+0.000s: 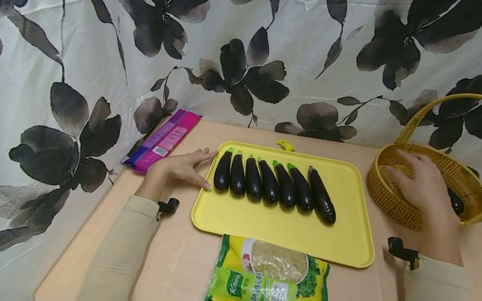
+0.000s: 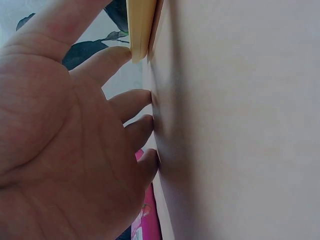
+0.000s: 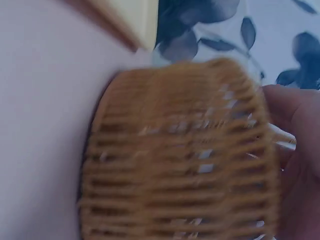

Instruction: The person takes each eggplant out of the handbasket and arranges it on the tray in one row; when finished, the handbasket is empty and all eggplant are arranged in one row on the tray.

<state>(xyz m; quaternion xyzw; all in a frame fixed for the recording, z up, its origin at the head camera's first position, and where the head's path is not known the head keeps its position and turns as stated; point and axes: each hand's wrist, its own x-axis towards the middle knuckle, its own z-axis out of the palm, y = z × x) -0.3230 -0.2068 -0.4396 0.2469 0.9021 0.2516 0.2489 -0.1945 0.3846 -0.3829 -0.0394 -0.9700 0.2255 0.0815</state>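
Observation:
A row of several dark eggplants [image 1: 270,187] with green stem ends lies on a yellow tray [image 1: 276,230]. My left hand [image 1: 182,165] is at the tray's left edge, fingers spread, thumb by the rim; in the left wrist view its fingertips [image 2: 145,125] rest on the tabletop. On the right, my right hand [image 1: 427,185] reaches into a wicker basket [image 1: 394,209], fingers extended over its inside, with nothing visible in its grasp. Another eggplant [image 1: 455,201] lies in the basket beside the wrist. In the right wrist view the woven wall [image 3: 180,160] hides much of that hand.
In front of the tray lies a yellow-green Knorr pasta bag [image 1: 270,292]. A pink and purple packet [image 1: 164,141] sits at the table's left edge. A small yellow wrapper [image 1: 285,145] is behind the tray. The basket's tall handle [image 1: 481,98] arches up; a floral curtain [image 1: 242,24] hangs behind.

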